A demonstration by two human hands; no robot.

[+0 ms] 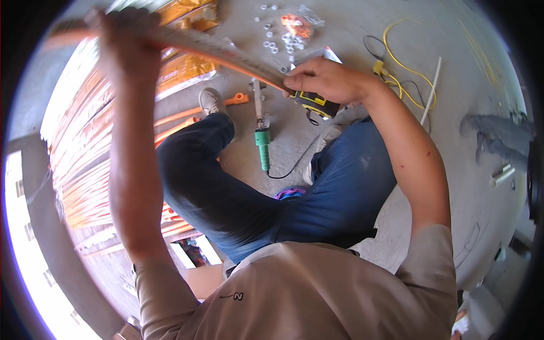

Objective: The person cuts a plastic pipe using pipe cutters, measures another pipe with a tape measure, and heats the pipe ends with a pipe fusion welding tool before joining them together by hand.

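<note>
On the brown shirt (340, 294) of the person, one dark letter (238, 296) is readable, and it appears to be "N". Next to it stands a small line of print (226, 297), too small for reading. On the tape-measure blade (226, 52), the markings are too blurred to read.

Building site: stacked orange pipes (85, 195)

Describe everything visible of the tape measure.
The tape measure has a black-and-yellow case, apparently plastic, with a small dark loop at its lower side. It sits tilted under the right hand, which appears to grip it near an orange pipe's end. Its pale blade looks drawn out along the pipe toward the left hand; blur hides any markings.
</note>
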